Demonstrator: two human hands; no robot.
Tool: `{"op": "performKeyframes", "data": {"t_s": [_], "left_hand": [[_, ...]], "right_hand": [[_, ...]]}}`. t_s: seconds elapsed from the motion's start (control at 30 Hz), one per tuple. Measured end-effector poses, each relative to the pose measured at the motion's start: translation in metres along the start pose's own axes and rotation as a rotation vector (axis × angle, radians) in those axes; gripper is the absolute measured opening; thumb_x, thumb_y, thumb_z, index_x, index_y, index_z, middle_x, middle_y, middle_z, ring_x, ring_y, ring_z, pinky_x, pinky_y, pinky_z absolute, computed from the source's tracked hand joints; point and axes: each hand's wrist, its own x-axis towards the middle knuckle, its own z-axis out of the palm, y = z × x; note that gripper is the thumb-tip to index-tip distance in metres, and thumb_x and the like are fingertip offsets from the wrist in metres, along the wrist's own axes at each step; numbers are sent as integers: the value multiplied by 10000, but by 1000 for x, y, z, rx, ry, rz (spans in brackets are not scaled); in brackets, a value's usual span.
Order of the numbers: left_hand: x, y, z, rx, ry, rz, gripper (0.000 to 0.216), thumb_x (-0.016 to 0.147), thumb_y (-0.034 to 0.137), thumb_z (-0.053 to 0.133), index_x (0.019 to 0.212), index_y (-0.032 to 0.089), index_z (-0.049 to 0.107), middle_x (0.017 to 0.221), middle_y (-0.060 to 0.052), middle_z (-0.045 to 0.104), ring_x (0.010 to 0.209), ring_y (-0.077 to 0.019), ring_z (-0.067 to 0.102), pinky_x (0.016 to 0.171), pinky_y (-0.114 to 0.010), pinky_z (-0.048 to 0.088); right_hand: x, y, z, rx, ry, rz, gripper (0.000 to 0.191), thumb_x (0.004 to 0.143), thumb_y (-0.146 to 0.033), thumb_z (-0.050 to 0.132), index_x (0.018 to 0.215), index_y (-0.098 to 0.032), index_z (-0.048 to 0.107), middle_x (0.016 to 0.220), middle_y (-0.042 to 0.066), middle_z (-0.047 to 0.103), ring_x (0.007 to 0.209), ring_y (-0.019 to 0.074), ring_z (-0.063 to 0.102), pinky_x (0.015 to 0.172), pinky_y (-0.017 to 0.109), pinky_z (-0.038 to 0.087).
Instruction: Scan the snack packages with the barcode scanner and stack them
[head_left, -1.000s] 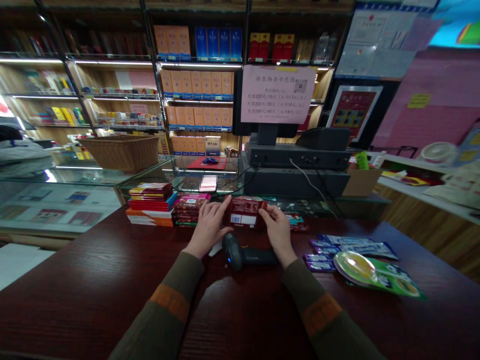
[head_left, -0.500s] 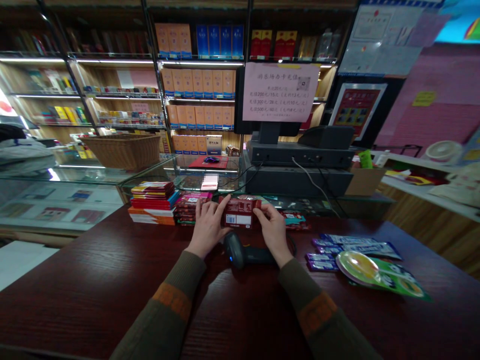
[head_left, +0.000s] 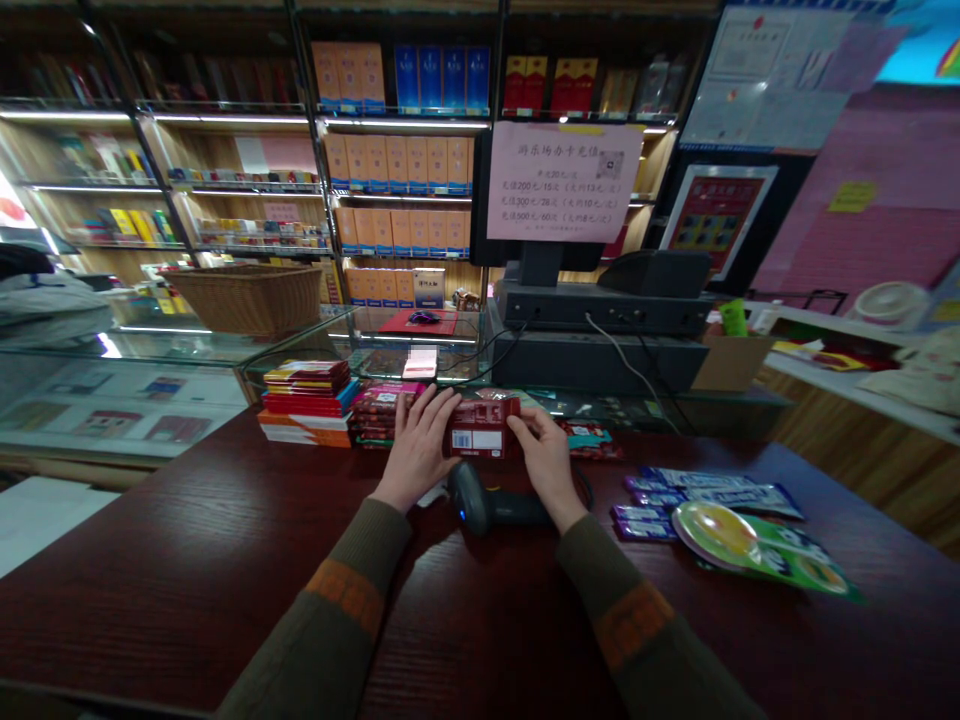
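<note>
Both of my hands hold a dark red box with a white barcode label, just above the dark wooden counter. My left hand grips its left end with fingers curled over the top. My right hand clasps its right end. A black barcode scanner lies on the counter directly under the box, between my wrists. To the left of the box stand two stacks of red and orange packs and dark red packs.
Blue wrapped bars and a green packet with a round disc lie at the right. A till with a monitor and pink notice stands behind. A wicker basket sits on the glass case at left. Shelves of boxes fill the back.
The box has shifted slightly left and a little lower toward the stacks, both hands moving with it. The scanner has stayed where it was.
</note>
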Motion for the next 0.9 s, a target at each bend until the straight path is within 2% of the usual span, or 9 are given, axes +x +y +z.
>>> {"op": "performKeyframes", "data": {"t_s": [0.23,0.37,0.5,0.7,0.77,0.9], "left_hand": [[-1,-6,-4,5,62,-43,854,740,279,772,1492,221,372,1534,-126,468,1477,-331,337,1256,-591,55],[-3,-15,-6,3,82,-71,853,740,241,753,1497,230,361,1523,-138,477,1452,-327,385,1252,-593,67],[-5,-23,-7,15,94,-89,847,742,223,738,1494,228,350,1531,-135,470,1436,-309,414,1260,-571,66],[-8,-26,-8,18,106,-83,867,738,218,736,1502,221,326,1534,-142,460,1440,-300,413,1265,-557,81],[-9,-25,-8,20,96,-81,866,748,227,732,1508,222,318,1534,-146,459,1446,-302,404,1262,-560,84],[-10,-25,-7,26,85,-78,854,760,241,731,1508,218,322,1535,-151,456,1452,-306,396,1259,-570,72]], "right_hand": [[-2,3,0,-8,-75,31,477,871,-506,604,1244,-210,643,933,57,761,880,245,706,791,380,563],[-6,7,-6,-57,-129,29,461,887,-495,606,1265,-232,626,1034,62,768,968,246,715,897,409,550],[-14,7,-21,-150,-297,-5,394,918,-470,591,1238,-245,644,1126,66,758,1066,240,700,977,415,512],[-26,-4,-42,-435,-519,-101,412,916,-491,610,1272,-288,648,1016,30,780,1022,250,679,942,427,477],[-30,-10,-47,-521,-613,-130,463,879,-523,660,1290,-311,639,1057,31,774,1080,266,644,978,443,433],[-37,-19,-53,-667,-752,-139,720,697,-536,830,1346,-321,603,1159,57,729,1095,294,604,959,423,411]]}}
